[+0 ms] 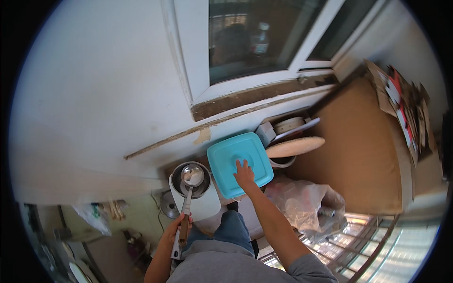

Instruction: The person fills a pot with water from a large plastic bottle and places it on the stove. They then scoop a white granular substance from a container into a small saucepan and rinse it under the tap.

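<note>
My left hand [176,225] holds a metal ladle [193,175] by its brown handle, along with a second, grey handle that runs beside it. The ladle's bowl is over a round stainless steel pot [204,187], which is on a white lid or board [206,205] with rounded corners. My right hand [245,174] is over the middle of a square turquoise plastic lid [221,166], its fingers spread at the raised round centre. Whether the fingertips press on that centre is hard to tell. The container under the lid is mostly hidden.
Right of the lid are a flat oval board [295,146], a small white box [266,132] and a plastic bag [300,200]. A large cardboard sheet [354,148] leans further right. A window [254,76] rises ahead, and a metal grille [339,244] is at lower right.
</note>
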A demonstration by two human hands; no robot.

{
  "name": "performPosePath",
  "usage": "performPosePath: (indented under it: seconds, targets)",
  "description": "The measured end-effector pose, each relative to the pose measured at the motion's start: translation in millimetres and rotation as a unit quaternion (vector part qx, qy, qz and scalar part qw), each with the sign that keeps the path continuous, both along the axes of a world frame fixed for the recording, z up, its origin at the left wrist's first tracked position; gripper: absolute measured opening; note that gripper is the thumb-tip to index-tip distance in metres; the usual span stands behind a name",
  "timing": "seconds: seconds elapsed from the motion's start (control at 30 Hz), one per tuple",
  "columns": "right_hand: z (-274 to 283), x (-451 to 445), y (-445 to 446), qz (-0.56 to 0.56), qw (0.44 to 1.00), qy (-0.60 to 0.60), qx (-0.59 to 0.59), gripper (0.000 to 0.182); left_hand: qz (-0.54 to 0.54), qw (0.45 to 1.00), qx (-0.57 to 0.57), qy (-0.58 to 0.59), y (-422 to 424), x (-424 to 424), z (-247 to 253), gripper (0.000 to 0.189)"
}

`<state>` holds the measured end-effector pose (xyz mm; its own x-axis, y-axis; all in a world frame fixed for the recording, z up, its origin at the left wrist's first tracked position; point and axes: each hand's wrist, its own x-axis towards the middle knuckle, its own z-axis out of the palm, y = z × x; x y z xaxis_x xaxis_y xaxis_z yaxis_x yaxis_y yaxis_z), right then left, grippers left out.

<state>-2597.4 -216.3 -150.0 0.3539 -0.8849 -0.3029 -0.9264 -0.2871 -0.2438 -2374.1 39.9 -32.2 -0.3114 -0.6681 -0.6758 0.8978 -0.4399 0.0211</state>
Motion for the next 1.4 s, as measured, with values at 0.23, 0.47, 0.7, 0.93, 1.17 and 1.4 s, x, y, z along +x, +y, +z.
performPosePath:
  seconds: [0.23,0.47,0.7,0.93,1.17,1.4]
  targets:
    - [-32,-18,-32,0.111,0.992,0.003,-0.058,0.065,0.134,0.990,0.044,-0.023,20,-57,11,0.030]
    - [-10,-25,-56,0.195,0.979,-0.051,-0.037,0.056,0.208,0.978,0.028,-0.012,52,-73,6,0.032]
    - [68,9,-4,0.236,0.971,-0.043,-0.019,0.057,0.273,0.961,0.010,-0.039,110,-71,18,0.037]
    - [26,108,82,0.348,0.935,-0.061,0.023,0.052,0.260,0.961,-0.011,-0.092,176,-71,31,0.056]
    - [-38,160,124,0.359,0.928,-0.100,0.023,0.052,0.228,0.965,0.025,-0.124,185,-68,32,0.068]
    - [-87,154,120,0.314,0.947,-0.052,-0.039,0.026,0.184,0.976,-0.003,-0.118,136,-61,16,0.067]
